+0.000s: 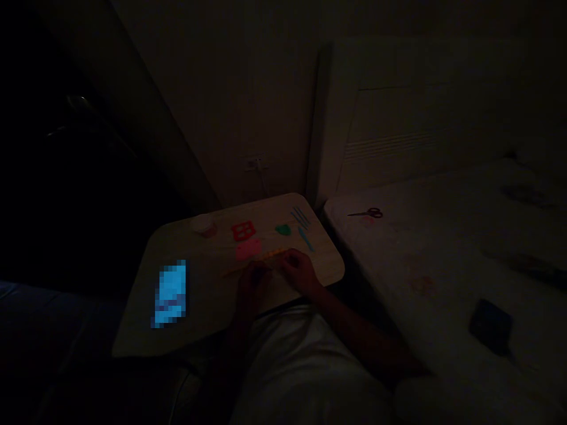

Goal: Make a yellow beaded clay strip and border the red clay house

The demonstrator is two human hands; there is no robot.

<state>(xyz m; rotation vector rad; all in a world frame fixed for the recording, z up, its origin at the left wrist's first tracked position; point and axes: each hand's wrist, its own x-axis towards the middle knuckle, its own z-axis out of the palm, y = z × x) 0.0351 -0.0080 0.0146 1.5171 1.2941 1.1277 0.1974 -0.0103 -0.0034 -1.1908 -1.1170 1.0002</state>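
Over the near edge of a small wooden-topped table (pixel 204 319), my left hand (pixel 254 280) and my right hand (pixel 299 270) are close together, fingers curled in as if pinching. Dim light hides what sits between the fingertips. Just beyond them lies a yellow-orange strip (pixel 272 254), close to my right fingers; I cannot tell whether they touch it. A thin orange stick (pixel 233 271) lies left of my left hand. Farther back are a pink flat piece (pixel 248 249), a red frame-like mould (pixel 243 231) and a green piece (pixel 283 229).
A blue plastic-looking knife (pixel 305 239) and several thin sticks (pixel 300 218) lie at the table's right. A round tub (pixel 204 225) stands at the back left, a lit screen (pixel 170 294) at the left. Scissors (pixel 367 213) and a dark square object (pixel 490 326) rest on the bed (pixel 398 248).
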